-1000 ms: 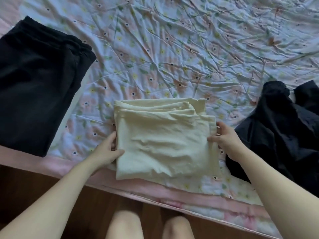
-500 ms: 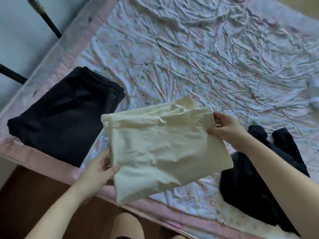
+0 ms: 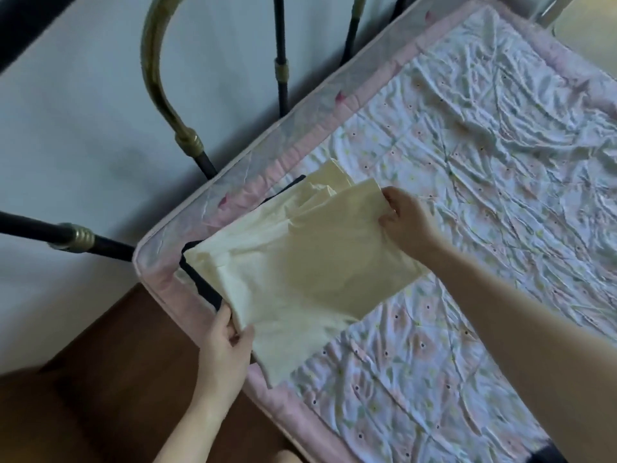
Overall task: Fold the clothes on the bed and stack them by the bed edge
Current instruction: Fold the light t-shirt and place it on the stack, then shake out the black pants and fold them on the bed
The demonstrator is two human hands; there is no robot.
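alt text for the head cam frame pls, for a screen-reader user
Two hands, left and right, hold a folded cream garment over a folded black garment at the corner of a bed with a floral sheet. A metal bed frame stands behind.

Folded cream garment (image 3: 300, 272) pinched between both hands over black clothing (image 3: 203, 282) at bed corner (image 3: 157, 262).
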